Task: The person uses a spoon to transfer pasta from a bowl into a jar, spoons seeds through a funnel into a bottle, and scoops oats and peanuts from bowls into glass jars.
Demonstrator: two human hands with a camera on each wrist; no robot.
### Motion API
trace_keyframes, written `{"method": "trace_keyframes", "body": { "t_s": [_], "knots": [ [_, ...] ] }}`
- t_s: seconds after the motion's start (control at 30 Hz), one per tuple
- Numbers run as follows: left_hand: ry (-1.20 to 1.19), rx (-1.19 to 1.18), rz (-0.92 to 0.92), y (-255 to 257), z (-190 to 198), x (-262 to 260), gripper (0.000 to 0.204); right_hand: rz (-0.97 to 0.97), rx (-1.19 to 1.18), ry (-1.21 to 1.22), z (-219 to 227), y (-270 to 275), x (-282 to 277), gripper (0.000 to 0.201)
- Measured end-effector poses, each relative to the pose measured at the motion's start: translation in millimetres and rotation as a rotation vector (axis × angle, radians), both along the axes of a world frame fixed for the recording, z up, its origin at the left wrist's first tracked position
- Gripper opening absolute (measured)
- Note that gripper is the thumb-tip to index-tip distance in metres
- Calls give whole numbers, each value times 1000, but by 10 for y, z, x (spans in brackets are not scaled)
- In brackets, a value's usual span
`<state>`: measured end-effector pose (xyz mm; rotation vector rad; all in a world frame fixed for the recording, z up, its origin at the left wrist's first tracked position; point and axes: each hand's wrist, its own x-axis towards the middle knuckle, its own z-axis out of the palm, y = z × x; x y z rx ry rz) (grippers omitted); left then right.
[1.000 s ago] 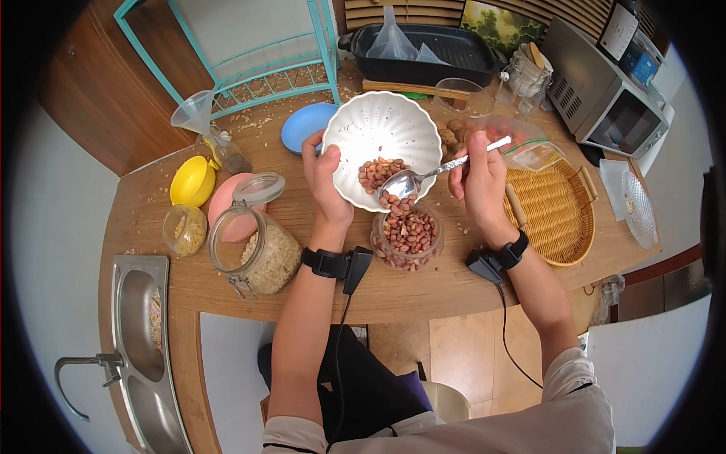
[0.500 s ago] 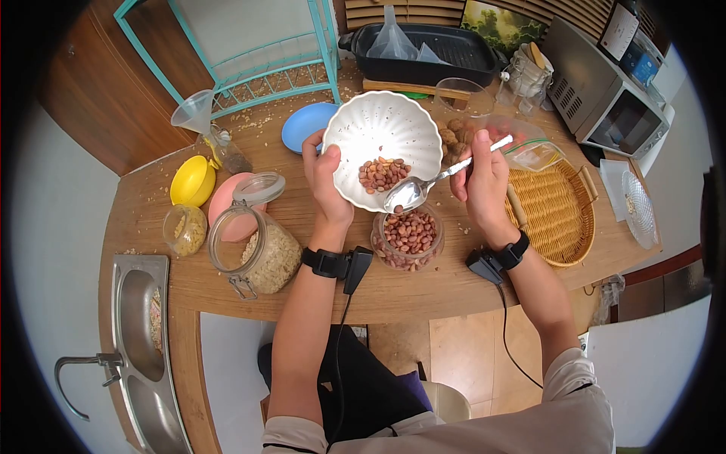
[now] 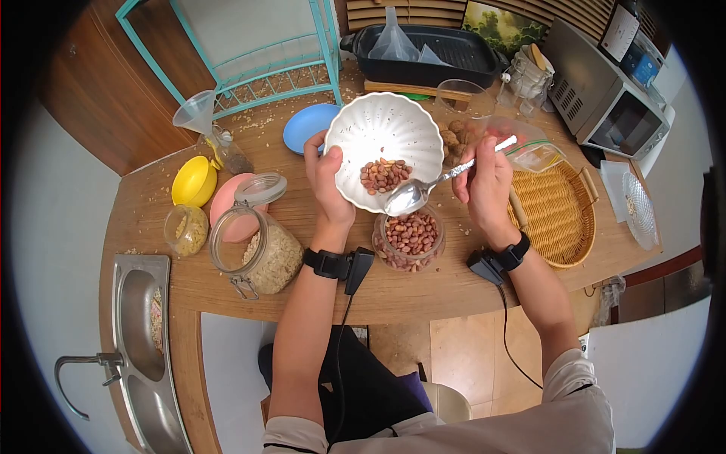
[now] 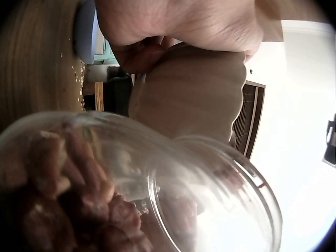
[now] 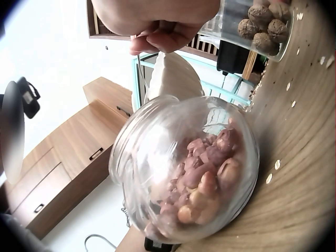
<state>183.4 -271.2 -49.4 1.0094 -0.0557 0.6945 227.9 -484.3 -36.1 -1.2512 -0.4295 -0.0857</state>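
My left hand [image 3: 327,178] grips the left side of a white fluted bowl [image 3: 412,132], tilted toward me above a glass jar [image 5: 231,210]. A small heap of red-skinned peanuts [image 3: 384,175] lies at the bowl's lower side, with dark flecks on the wall above. My right hand [image 3: 486,185] pinches the handle of a metal spoon [image 3: 407,198], thumb on top. The spoon's bowl looks bare and hangs at the bowl's lower rim, over the jar mouth. More peanuts [image 5: 197,178] fill much of the jar, which stands on the table.
Left of the jar stand a clip-top jar of oats [image 3: 272,261], a pink plate [image 3: 225,208] and a yellow bowl [image 3: 193,181]. A blue plate [image 3: 306,127] lies behind my left hand. To the right are a wicker tray [image 3: 556,216] and a container of walnuts [image 5: 265,29].
Peanuts on and falling from the spoon a second ago are gone from it. The spoon has tipped and moved slightly down-right at the bowl's rim; both hands stay almost in place.
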Motion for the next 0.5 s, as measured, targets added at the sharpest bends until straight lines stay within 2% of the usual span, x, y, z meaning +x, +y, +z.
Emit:
{"method": "trace_keyframes", "body": {
  "t_s": [0.37, 0.5],
  "knots": [
    [3, -11, -6, -9, 15, -5, 59, -4, 92, -69, 30, 13, -8, 44],
    [-2, -10, -4, -10, 12, -4, 58, -6, 32, -149, 17, 10, 12, 40]
  ]
}}
